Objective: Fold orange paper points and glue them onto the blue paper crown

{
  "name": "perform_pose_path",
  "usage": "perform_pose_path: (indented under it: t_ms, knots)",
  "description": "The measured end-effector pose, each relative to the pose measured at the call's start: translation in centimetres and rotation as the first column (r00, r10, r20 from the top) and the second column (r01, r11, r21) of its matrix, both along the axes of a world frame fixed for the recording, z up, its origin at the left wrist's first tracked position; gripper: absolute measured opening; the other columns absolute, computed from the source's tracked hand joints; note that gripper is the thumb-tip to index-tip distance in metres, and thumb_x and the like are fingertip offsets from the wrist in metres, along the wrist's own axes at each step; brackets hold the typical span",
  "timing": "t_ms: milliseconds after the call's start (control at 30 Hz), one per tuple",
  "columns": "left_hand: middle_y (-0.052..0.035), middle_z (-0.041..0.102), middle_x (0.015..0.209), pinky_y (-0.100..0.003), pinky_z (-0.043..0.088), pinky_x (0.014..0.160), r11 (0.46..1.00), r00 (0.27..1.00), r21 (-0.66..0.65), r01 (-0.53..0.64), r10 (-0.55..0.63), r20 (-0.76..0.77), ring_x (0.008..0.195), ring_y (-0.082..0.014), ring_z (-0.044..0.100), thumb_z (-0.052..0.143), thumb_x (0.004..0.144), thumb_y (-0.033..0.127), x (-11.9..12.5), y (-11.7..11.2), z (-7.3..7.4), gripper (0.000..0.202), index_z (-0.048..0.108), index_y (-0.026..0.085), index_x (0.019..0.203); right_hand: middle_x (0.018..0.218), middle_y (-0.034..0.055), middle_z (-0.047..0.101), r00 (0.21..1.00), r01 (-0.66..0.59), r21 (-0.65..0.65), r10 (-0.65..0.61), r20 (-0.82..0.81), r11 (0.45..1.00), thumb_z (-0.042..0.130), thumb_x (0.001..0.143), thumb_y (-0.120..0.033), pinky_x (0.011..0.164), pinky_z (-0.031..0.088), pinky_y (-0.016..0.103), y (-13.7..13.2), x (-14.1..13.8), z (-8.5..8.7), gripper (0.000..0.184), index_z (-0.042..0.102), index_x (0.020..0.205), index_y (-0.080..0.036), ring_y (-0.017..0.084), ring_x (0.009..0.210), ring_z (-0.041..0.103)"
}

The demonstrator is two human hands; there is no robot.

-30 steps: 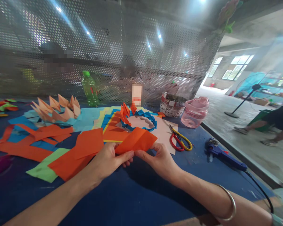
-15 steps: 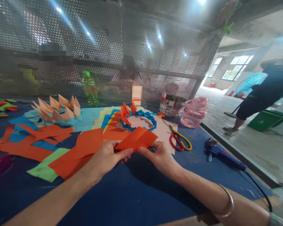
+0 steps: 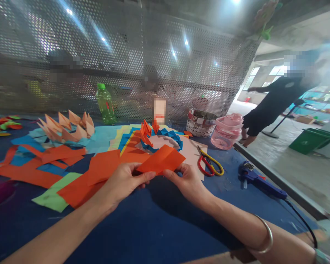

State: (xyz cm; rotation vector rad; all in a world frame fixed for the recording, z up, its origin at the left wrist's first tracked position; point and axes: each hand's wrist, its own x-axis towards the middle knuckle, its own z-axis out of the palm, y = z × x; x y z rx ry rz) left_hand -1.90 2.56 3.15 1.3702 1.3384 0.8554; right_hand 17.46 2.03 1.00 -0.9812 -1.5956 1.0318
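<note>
An orange sheet of paper [image 3: 162,160] is pinched between my two hands above the blue table [image 3: 121,234]. My left hand [image 3: 132,176] grips its left end, thumb on top. At the lower right edge, my right hand [image 3: 184,178] holds it between thumb and fingers. Just behind it lies a ring of folded blue paper [image 3: 176,136], with orange folded points [image 3: 146,132] standing on its left side. More orange paper [image 3: 103,167] is spread by my left forearm, over a light green sheet [image 3: 53,194].
Red-and-yellow-handled scissors [image 3: 210,164], a blue glue gun [image 3: 261,181] with its cord, and a pink cup [image 3: 227,132] stand or lie to the right. A peach paper crown [image 3: 68,126] and a green bottle [image 3: 105,104] are left. A person [image 3: 275,95] is beyond the table edge.
My hands and the orange paper have shifted very slightly, the paper a little up and right. The person in the background has moved left, closer to the table.
</note>
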Motion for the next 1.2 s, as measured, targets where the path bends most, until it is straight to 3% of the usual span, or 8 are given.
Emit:
perform_pose_path:
  t_ms: [100,300,467,567,733,867,967,1200]
  knots:
    - [0.0023,0.06,0.055,-0.022,0.034,0.05,1.0,1.0,0.0,-0.029,0.029,0.006,0.051,-0.0108,0.052,0.082,0.058,0.047,-0.3,0.3,-0.2,0.036,0.065,0.016,0.063,0.066,0.0016,0.063,0.997,0.064,-0.013,-0.063,0.037,0.998,0.064,0.083,-0.044,0.062,0.044,0.026,0.5,0.5,-0.6,0.031,0.07,0.072,-0.015,0.015,0.064,0.055]
    - [0.0017,0.063,0.065,-0.024,0.042,0.057,0.998,0.995,0.029,0.051,-0.054,0.085,0.06,-0.0118,0.056,0.079,0.064,0.047,-0.4,0.3,0.2,0.034,0.066,0.017,0.071,0.071,0.0027,0.065,0.997,0.078,-0.03,-0.077,0.02,0.997,0.064,0.083,-0.049,0.057,0.038,0.024,1.2,1.0,-1.0,0.036,0.071,0.08,-0.013,0.012,0.061,0.049]
    - [-0.0022,0.067,0.082,-0.027,0.049,0.063,0.993,0.981,-0.014,0.118,-0.114,0.157,0.075,-0.017,0.062,0.084,0.059,0.044,0.0,0.2,0.0,0.046,0.065,0.017,0.091,0.071,0.0035,0.066,0.997,0.074,-0.038,-0.073,0.031,0.997,0.065,0.082,-0.048,0.062,0.041,0.026,0.5,0.6,-0.5,0.036,0.072,0.079,-0.012,0.014,0.063,0.052]
    - [-0.0023,0.066,0.08,-0.027,0.048,0.059,0.998,0.991,-0.007,0.067,-0.066,0.113,0.071,-0.0157,0.061,0.082,0.062,0.05,0.0,0.3,-0.3,0.049,0.061,0.016,0.09,0.07,0.0036,0.066,0.997,0.061,-0.009,-0.06,0.044,0.998,0.065,0.082,-0.047,0.063,0.041,0.026,0.2,0.5,-0.3,0.035,0.072,0.077,-0.012,0.014,0.063,0.052]
    - [-0.0057,0.068,0.104,-0.026,0.052,0.063,1.0,0.974,-0.015,0.012,-0.008,0.228,0.086,-0.0171,0.063,0.085,0.063,0.041,0.2,-0.1,0.3,0.063,0.056,0.018,0.114,0.078,0.004,0.07,1.0,0.012,0.031,-0.013,0.018,0.999,0.065,0.084,-0.045,0.068,0.044,0.027,0.0,0.3,-0.4,0.032,0.074,0.085,-0.015,0.016,0.069,0.057]
    - [-0.0018,0.07,0.082,-0.024,0.05,0.062,0.993,0.962,-0.052,0.108,-0.091,0.257,0.072,-0.0133,0.062,0.085,0.061,0.036,0.2,-0.1,0.4,0.042,0.067,0.015,0.093,0.083,0.0035,0.071,0.997,-0.079,0.031,0.078,0.014,0.996,0.064,0.086,-0.041,0.075,0.046,0.028,-0.2,0.2,-0.4,0.027,0.074,0.088,-0.016,0.017,0.078,0.061]
    - [0.001,0.066,0.064,-0.023,0.047,0.057,0.993,0.972,-0.068,0.096,-0.079,0.222,0.058,-0.0112,0.057,0.085,0.058,0.036,0.2,-0.1,0.2,0.033,0.068,0.014,0.076,0.083,0.0032,0.07,0.993,-0.101,-0.002,0.101,0.054,0.995,0.064,0.087,-0.04,0.075,0.045,0.027,-0.2,0.1,-0.5,0.026,0.073,0.087,-0.016,0.016,0.078,0.059]
    - [0.0021,0.065,0.059,-0.022,0.041,0.054,0.995,0.986,-0.086,0.054,-0.04,0.161,0.055,-0.0108,0.053,0.085,0.051,0.035,0.3,-0.4,0.8,0.03,0.07,0.015,0.068,0.063,-0.0029,0.051,0.995,0.005,-0.084,0.003,0.098,0.996,0.065,0.082,-0.046,0.059,0.035,0.024,0.0,0.3,-0.6,0.033,0.061,0.069,-0.015,0.01,0.061,0.042]
